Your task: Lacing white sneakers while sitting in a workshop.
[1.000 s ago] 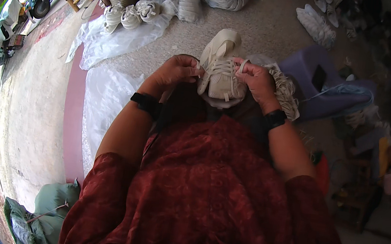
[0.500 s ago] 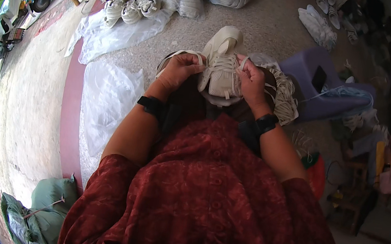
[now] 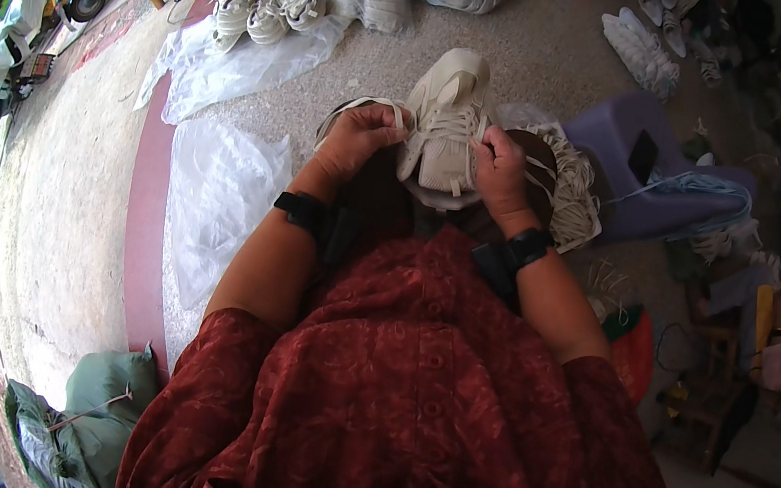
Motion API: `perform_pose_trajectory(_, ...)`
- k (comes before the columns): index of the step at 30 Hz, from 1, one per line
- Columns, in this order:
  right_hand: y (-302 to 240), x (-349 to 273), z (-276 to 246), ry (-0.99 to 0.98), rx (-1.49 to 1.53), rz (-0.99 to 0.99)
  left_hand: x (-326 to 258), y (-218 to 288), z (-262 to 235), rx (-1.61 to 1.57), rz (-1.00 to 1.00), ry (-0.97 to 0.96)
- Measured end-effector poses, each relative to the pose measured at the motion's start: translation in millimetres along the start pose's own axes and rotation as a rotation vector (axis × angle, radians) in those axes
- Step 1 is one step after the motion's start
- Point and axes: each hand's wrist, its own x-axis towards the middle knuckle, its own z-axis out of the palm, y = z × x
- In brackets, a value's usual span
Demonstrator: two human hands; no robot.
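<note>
A cream sneaker [image 3: 443, 165] rests on my lap with its tongue toward me and its toe pointing away. Cream lace crosses its upper in several rows. At the shoe's left side, my left hand [image 3: 362, 136] pinches a shoelace [image 3: 397, 116], whose loose length loops back over my wrist and knee. Against the right eyelet edge, my right hand [image 3: 502, 172] is closed, its fingertips at the lace there; the lace inside its grip is mostly hidden.
A bundle of cream laces [image 3: 571, 195] lies by my right knee, beside a purple plastic stool [image 3: 619, 137] bearing a dark phone [image 3: 642, 158] and blue string [image 3: 711, 196]. Plastic sheeting [image 3: 221, 198] covers ground on the left. Several shoes [image 3: 267, 21] sit beyond, near another person.
My right hand has closed and turned at the shoe's right edge; the lace loop that stood above its fingers no longer shows. My left hand stays nearly where it was.
</note>
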Motion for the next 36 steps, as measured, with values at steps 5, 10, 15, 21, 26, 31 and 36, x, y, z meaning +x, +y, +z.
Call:
perform_pose_trajectory(5, 6, 7, 3, 0.039, 0.221, 0.101, 1, -2, 1, 0.033, 0.001, 0.004)
perform_pose_trajectory(10, 11, 6, 3, 0.002, 0.241, 0.103, 0, -2, -1, 0.024, 0.022, -0.002)
perform_pose_trajectory(15, 17, 7, 5, -0.005, 0.143, 0.169, 1, -3, 0, -0.015, 0.010, 0.024)
perform_pose_trajectory(21, 0, 13, 9, 0.117, -0.463, -0.311, -3, -1, -2, 0.050, -0.008, 0.029)
perform_pose_trajectory(26, 4, 9, 5, 0.088, -0.152, 0.339, -6, 1, 8, 0.025, -0.033, 0.055)
perform_pose_trajectory(31, -14, -1, 4, 0.035, -0.549, -0.038, -10, 14, 42, 0.010, -0.071, 0.013)
perform_pose_trajectory(36, -34, -8, -4, -0.097, -0.606, -0.126, 4, 19, 67, 0.706, 0.084, 0.018)
